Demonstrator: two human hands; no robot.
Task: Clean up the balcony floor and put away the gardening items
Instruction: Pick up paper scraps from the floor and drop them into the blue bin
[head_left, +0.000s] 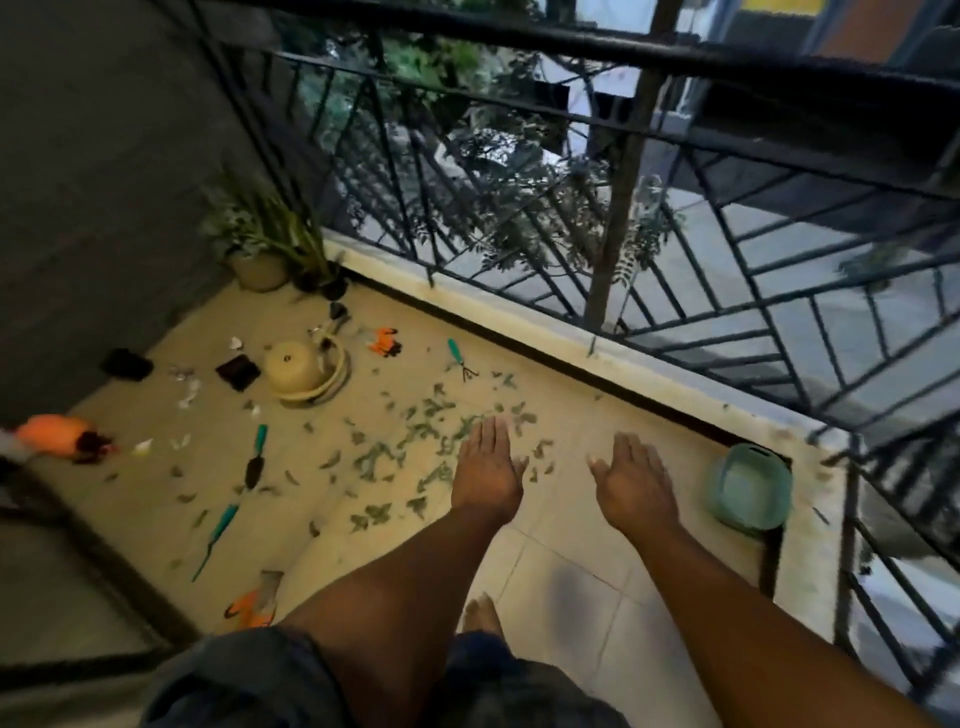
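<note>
The tiled floor (561, 587) runs from a dark wall at the far left corner to a black railing (675, 218) along its right edge. Green leaves (410, 441) lie scattered over the middle of the floor. A teal basket (750, 488) sits at the right edge, just beside the railing's kerb. A beige pot (293, 371) lies overturned toward the far left, with a potted plant (260, 244) standing in the far corner. Both hands are held out above the floor, fingers straight and released, holding nothing: the left hand (485, 467) over the leaves, the right hand (631, 480) between the leaves and the basket. A trowel (256, 457), a teal tool (215, 540) and a small rake (460, 358) lie apart on the floor. One orange glove (254, 603) lies at the near left edge, another (383, 341) beyond the pot.
</note>
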